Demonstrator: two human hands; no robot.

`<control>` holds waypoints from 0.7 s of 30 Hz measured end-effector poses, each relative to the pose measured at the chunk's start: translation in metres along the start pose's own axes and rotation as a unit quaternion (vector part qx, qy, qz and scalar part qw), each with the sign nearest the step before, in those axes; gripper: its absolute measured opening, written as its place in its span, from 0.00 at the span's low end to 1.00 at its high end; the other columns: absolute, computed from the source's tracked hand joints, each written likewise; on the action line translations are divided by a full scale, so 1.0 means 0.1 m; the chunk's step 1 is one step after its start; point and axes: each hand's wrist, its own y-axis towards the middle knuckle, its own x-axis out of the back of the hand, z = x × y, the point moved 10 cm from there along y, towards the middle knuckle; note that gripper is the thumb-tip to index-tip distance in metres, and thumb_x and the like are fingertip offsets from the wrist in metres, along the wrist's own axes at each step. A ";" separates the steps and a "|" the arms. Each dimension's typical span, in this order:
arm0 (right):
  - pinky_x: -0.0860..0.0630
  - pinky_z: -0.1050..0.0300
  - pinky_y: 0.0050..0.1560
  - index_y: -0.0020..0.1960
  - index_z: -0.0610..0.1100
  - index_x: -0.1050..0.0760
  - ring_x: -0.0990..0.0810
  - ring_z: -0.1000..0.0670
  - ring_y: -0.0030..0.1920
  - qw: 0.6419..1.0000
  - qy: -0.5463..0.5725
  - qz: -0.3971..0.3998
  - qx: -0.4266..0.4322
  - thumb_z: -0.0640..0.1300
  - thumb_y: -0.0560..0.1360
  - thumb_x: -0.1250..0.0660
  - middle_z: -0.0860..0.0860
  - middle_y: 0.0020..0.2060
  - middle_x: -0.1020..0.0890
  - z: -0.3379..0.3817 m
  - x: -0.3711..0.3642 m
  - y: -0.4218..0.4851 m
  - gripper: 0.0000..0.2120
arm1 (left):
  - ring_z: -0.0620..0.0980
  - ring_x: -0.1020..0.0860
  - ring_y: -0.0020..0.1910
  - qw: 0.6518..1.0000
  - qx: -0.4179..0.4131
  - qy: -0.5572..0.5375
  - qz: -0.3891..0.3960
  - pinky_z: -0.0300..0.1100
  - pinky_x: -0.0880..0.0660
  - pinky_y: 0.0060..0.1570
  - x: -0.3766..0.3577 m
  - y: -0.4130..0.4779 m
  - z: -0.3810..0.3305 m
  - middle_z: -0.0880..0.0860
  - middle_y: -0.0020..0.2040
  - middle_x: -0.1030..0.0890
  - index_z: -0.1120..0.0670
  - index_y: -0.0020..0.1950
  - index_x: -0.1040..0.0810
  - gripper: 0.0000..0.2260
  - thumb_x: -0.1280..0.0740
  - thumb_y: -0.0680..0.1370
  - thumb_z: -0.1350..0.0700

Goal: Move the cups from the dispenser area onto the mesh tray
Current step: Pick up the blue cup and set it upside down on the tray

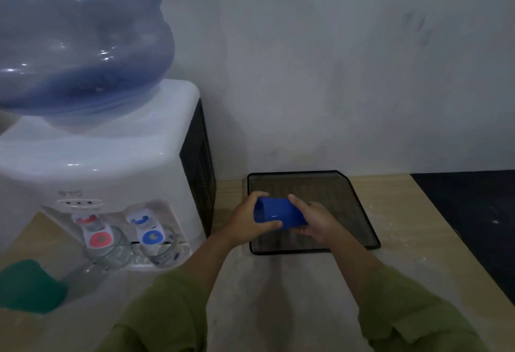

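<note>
A blue cup (278, 212) lies on its side in the air above the black mesh tray (356, 198), its open mouth pointing left. My left hand (248, 219) grips the mouth end and my right hand (317, 222) holds the base end. Two clear glass cups stand in the white water dispenser's bay: one glass (107, 251) under the red tap, the other glass (164, 251) under the blue tap. A green cup (30, 286) stands blurred at the lower left, in front of the dispenser.
The white dispenser (111, 151) carries a big blue water bottle (80, 39) and fills the left side. A grey wall rises right behind the tray. The wooden table (404, 257) ends at the right against a dark floor (473, 212).
</note>
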 end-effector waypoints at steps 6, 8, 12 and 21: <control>0.20 0.43 0.52 0.62 0.39 0.30 0.22 0.41 0.55 0.974 -0.165 -0.116 0.104 0.51 0.70 0.27 0.40 0.59 0.23 0.38 0.30 0.40 0.27 | 0.52 0.34 0.70 0.993 0.104 0.035 0.037 0.34 0.36 0.64 -0.17 0.14 0.46 0.46 0.69 0.32 0.46 0.71 0.38 0.39 0.34 0.65 0.30; 0.25 0.40 0.61 0.64 0.40 0.30 0.26 0.39 0.61 0.939 -0.275 -0.146 0.147 0.53 0.69 0.27 0.39 0.61 0.26 0.55 0.30 0.48 0.29 | 0.53 0.42 0.75 0.983 0.141 0.108 0.054 0.48 0.40 0.72 -0.19 0.17 0.65 0.52 0.77 0.43 0.49 0.76 0.45 0.43 0.36 0.67 0.30; 0.32 0.45 0.61 0.65 0.43 0.32 0.35 0.37 0.64 0.874 -0.409 -0.157 0.212 0.51 0.70 0.28 0.39 0.62 0.31 0.81 0.12 0.62 0.27 | 0.53 0.52 0.78 0.963 0.159 0.205 0.073 0.54 0.48 0.76 -0.21 0.21 0.82 0.52 0.79 0.52 0.49 0.77 0.52 0.41 0.35 0.72 0.38; 0.34 0.48 0.66 0.72 0.43 0.38 0.39 0.40 0.65 0.806 -0.513 -0.074 0.285 0.40 0.74 0.33 0.40 0.65 0.33 0.97 -0.47 0.89 0.28 | 0.52 0.49 0.77 0.952 0.110 0.283 0.040 0.50 0.48 0.76 -0.29 0.22 0.77 0.53 0.79 0.48 0.54 0.77 0.50 0.31 0.40 0.78 0.49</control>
